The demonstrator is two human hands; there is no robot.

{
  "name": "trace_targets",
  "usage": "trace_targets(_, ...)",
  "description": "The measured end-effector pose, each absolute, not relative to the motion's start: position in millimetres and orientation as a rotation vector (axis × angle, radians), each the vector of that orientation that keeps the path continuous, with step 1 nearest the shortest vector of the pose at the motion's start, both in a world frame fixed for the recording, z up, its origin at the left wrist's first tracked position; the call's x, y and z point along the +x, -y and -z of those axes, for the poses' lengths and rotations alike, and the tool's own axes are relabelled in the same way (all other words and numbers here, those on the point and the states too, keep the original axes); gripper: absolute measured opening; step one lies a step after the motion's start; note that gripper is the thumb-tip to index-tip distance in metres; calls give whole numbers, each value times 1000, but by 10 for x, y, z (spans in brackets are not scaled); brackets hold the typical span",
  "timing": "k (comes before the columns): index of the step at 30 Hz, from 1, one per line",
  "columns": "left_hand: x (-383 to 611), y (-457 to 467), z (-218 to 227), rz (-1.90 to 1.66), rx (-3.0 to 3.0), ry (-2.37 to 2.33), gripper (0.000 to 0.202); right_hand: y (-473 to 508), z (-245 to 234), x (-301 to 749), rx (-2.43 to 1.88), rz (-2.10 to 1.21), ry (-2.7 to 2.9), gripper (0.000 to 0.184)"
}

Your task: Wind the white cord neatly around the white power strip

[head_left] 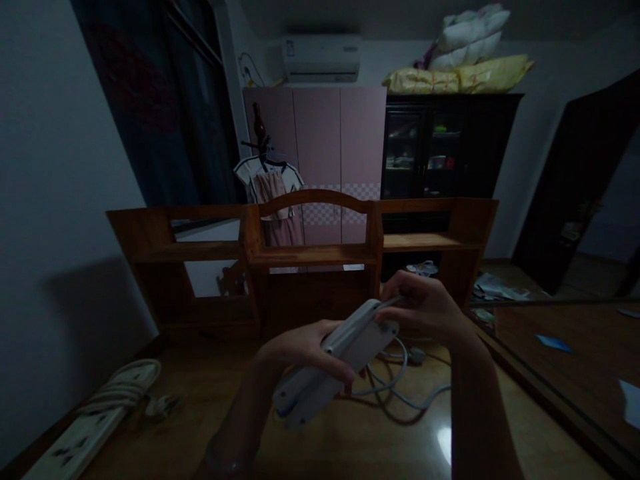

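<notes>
Now L hand (300, 350), R hand (420, 303) on pwr strip (327, 377)

The room was dim. A pale wall (50, 200) stood at the left, with a dark curtain (160, 100) beside it. Behind the glossy wooden desk (350, 447) rose a wooden shelf unit (310, 255). Further back stood a pink wardrobe (320, 140) under a white air conditioner (321, 58), with a small garment (273, 187) hanging before it. Next to it was a dark glass-fronted cabinet (450, 147) with bedding (465, 67) piled on top. A dark door (575, 187) stood at the right.
</notes>
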State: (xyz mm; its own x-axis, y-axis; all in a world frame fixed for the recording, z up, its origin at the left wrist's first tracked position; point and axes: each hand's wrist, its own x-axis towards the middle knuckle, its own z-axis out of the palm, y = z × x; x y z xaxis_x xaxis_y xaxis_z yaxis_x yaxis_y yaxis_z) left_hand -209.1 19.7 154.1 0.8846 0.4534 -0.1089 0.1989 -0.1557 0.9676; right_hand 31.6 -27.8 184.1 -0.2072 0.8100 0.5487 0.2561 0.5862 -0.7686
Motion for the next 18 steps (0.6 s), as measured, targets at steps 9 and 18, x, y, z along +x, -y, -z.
trace_targets(9,-2045,-141,-1498,-257,1462,-304,52,225,-1826,339,-837,-726,1698,26)
trace_targets(18,-1868,-5,-1504,-369,1391,-313,50,189,-1811,368,-821,-779,1703,25)
